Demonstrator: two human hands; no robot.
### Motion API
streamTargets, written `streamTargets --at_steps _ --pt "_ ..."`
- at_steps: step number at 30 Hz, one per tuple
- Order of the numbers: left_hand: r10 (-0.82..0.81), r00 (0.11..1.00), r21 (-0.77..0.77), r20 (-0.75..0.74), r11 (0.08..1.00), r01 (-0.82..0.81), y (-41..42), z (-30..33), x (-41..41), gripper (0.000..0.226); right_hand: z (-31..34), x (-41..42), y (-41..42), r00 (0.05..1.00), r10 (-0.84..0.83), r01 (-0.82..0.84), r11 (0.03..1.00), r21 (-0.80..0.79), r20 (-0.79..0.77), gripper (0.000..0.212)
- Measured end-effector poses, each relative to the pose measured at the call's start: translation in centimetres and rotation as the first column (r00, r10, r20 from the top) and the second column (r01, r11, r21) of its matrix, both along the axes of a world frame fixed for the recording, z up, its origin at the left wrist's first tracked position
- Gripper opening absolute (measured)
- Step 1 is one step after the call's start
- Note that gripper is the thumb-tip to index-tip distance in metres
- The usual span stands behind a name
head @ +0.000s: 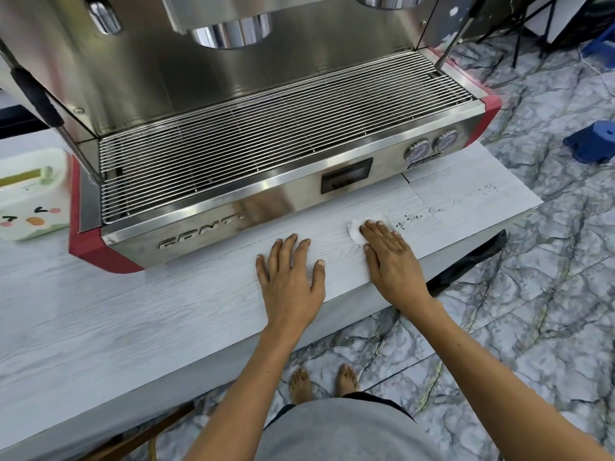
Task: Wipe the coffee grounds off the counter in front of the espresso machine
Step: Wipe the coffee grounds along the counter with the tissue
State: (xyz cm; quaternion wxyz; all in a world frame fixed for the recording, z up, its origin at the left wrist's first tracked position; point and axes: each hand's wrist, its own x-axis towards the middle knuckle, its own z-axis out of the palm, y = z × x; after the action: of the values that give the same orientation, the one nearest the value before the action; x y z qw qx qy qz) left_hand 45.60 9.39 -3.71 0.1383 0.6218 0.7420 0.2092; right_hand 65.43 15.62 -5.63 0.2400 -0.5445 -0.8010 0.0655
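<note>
Dark grounds [404, 222] just beyond fingers [379, 229]

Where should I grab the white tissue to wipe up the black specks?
Come from above, on the near side. The tissue lies flat on the counter, so nothing sticks up to pinch. Press flat fingers on its middle, as the right hand does, and push right toward the coffee grounds. The left hand rests flat beside it.
</note>
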Motion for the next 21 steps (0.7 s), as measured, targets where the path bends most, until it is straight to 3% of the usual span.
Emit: streamTargets --at_steps 14,21 --pt "-0.013 0.997 0.017 -0.071 1.0 0.014 0.7 -0.2 1.6 0.052 0.4 1.4 1.0 0.999 -0.044 0.043 0.999 -0.023 -0.029 0.04" --pt "0.012 0.996 0.031 -0.086 0.999 -0.01 0.7 -0.2 1.8 0.049 1.7 2.2 1.8 0.976 -0.048 0.034 0.997 -0.072 -0.214 0.032"
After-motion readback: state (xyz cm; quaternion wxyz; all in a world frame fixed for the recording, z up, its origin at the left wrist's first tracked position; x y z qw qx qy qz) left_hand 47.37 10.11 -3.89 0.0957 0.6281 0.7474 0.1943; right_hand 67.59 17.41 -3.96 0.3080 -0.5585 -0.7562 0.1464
